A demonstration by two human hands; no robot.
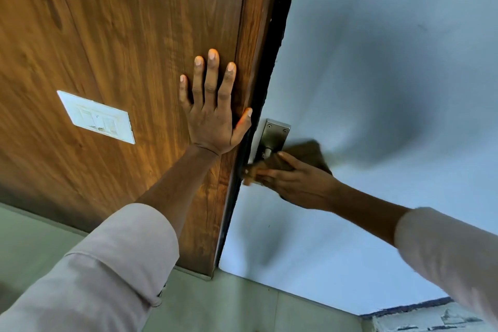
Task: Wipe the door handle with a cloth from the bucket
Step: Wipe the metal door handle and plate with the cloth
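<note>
Left hand (213, 113): palm flat, fingers spread and pointing up, thumb splayed out to the right; nothing in the grip. Left forearm bare, extended up and forward; sleeve (113, 264) rolled back near the elbow. Right hand (293, 180): reached in from the right, back of hand toward camera, fingers curled leftward and closed on a brown cloth (304, 153); edges motion-blurred. Right forearm bare, sleeve pushed up. Hands near each other, not touching.
</note>
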